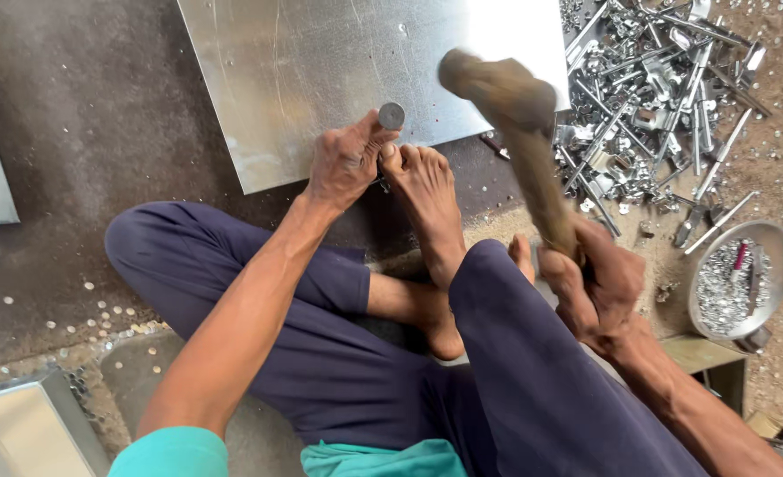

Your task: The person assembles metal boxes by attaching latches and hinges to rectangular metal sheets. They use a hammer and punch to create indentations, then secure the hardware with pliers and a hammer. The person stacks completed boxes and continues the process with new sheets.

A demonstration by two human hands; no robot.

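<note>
A round-headed steel punch (391,116) stands upright on the near edge of a flat metal sheet (321,71), which lies on the dark floor (82,115). The left hand (345,163) pinches the punch just under its head, fingers closed round the shaft, with the person's bare foot (422,190) pressed beside it on the edge of the sheet, apparently to keep it from shifting. The right hand (590,283) is clenched round the handle of a wooden mallet (506,97), whose blurred head hangs above and to the right of the punch, near it but not touching.

Judged from this, the step in hand is a strike on the punch to pierce or mark the sheet. The blow calls for the mallet head to land square on the punch head, clear of the left fingers and toes, while the punch is held straight.

Farther out, a heap of bright metal fittings (648,97) lies at the right, a round bowl of small metal pieces (738,281) below it, and small discs (91,309) are scattered on the floor at the left
</note>
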